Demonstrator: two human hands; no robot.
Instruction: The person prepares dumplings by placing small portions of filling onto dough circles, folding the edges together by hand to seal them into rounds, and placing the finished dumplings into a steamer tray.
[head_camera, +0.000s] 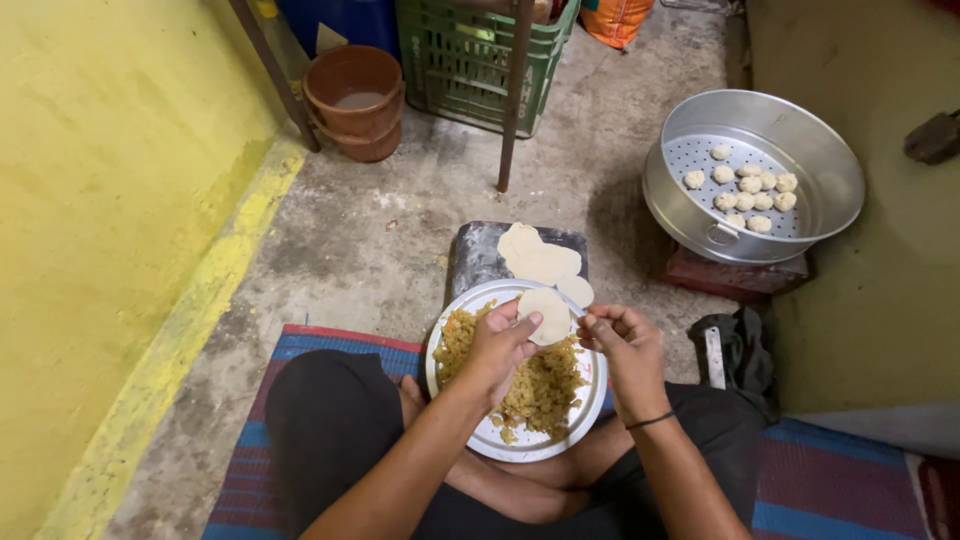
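While the left hand (503, 340) cups a dough round (546, 314), the right hand (618, 338) pinches a spoon (570, 301).

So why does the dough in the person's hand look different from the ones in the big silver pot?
The dough circle in the left hand is flat, thin and open, while the dumplings in the steamer pot are small, closed, round lumps. The circle is single and held above the plate of yellowish filling; the dumplings lie clustered together on the pot's holed tray. Both are pale, whitish dough.
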